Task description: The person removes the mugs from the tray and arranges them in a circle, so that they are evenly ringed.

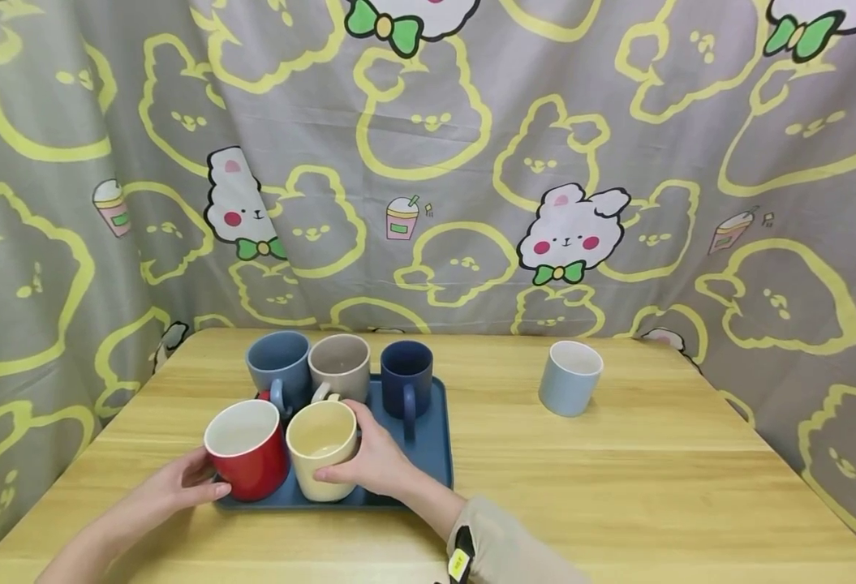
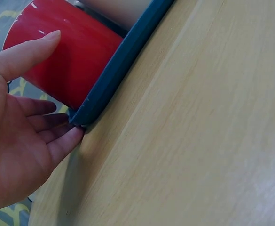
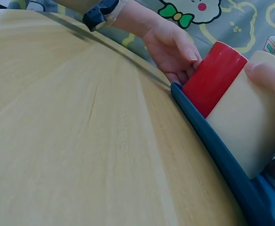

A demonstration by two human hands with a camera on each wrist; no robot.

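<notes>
My right hand [image 1: 376,458] grips a pale yellow mug [image 1: 311,470] around its side, thumb in front and fingers behind. That mug stands upright at the front of a dark blue tray [image 1: 438,426]. Immediately left of it is a red mug [image 1: 260,470] with a white inside, on the tray's front left corner. My left hand [image 2: 22,136] is at that corner, its fingertips against the tray edge and its thumb extended along the red mug's side. Behind them on the tray stand a blue mug [image 1: 281,373], a beige-grey mug [image 1: 343,369] and a navy mug [image 1: 406,381].
A light blue mug [image 1: 569,389] with a white inside stands apart on the right side of the wooden table [image 1: 617,503]. A grey curtain [image 1: 457,195] with cartoon prints hangs behind and along both sides of the table.
</notes>
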